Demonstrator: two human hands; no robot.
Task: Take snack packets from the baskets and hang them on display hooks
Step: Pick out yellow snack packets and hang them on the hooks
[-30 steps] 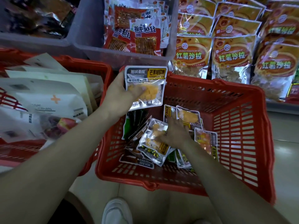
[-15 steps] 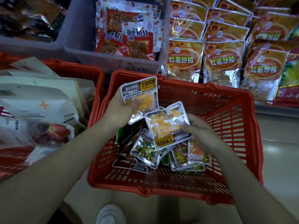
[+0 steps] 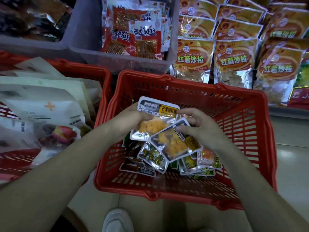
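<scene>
Down over the red basket (image 3: 247,134), both hands are close together, each clamped on a snack packet. The left hand (image 3: 130,121) grips the upper packet (image 3: 157,114), a flat, round-cornered rectangle of glossy clear film with silver edges. It has a grey-and-yellow label strip across its top and yellow chunks showing through the window. The thumb lies across its front; the other fingers are hidden behind it. The right hand (image 3: 202,129) pinches the lower packet (image 3: 173,144) by its upper right edge with curled fingers. This one is the same kind, tilted so it lies diagonally. Its upper corner overlaps the bottom of the upper packet.

The basket is rigid plastic with slotted, grid-like walls and a thick rolled rim. On its floor, under the two held packets, lies a small heap of loose packets (image 3: 153,156): shiny, crinkled film in silver, dark brown, green and orange.

To the left stands a second basket (image 3: 97,71), also red plastic, filled with matte white pouches (image 3: 46,111). Behind, a translucent grey bin (image 3: 117,62) holds red packets (image 3: 145,42) standing on edge. Rows of glossy orange pouches (image 3: 234,62) with clear lower windows stand to its right. A white shoe (image 3: 117,220) shows at the bottom on the smooth pale floor (image 3: 294,164).
</scene>
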